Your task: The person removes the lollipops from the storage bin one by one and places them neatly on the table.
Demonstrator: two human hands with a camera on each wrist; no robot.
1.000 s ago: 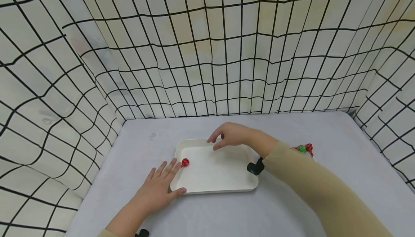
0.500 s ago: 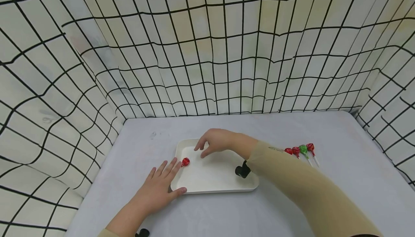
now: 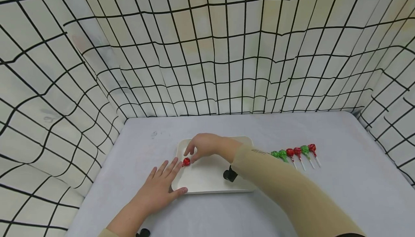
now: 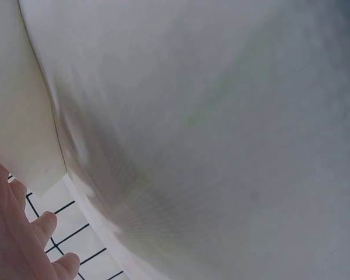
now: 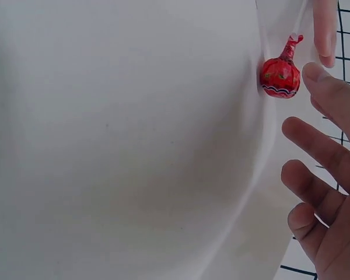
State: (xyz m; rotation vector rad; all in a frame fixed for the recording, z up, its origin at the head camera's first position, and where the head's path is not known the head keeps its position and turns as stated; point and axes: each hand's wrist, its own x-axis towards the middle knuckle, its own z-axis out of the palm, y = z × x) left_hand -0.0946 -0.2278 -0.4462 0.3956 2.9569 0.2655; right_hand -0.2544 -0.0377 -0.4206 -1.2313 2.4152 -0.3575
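A red-wrapped lollipop (image 3: 186, 162) lies at the left end of a white tray (image 3: 214, 181). My left hand (image 3: 157, 186) is spread flat over the tray's left edge, with its fingertips beside the lollipop's stick end. Over the tray, my right hand (image 3: 207, 145) reaches down from the right with bent, parted fingers. In the right wrist view, a fingertip (image 5: 315, 73) of that hand sits just beside the lollipop's red head (image 5: 280, 77), and nothing is gripped. The left wrist view has mostly the pale tray surface, with my left fingertips (image 4: 46, 224) at its lower left.
Several red and green lollipops (image 3: 297, 151) stand in a row on the white table (image 3: 324, 193) to the right, partly behind my right sleeve (image 3: 279, 179). A white wall with a black grid (image 3: 227, 67) encloses the back and sides.
My right hand has moved left and down across the tray to the red lollipop. Its sleeve has uncovered more of the lollipop row. The left hand has stayed in place.
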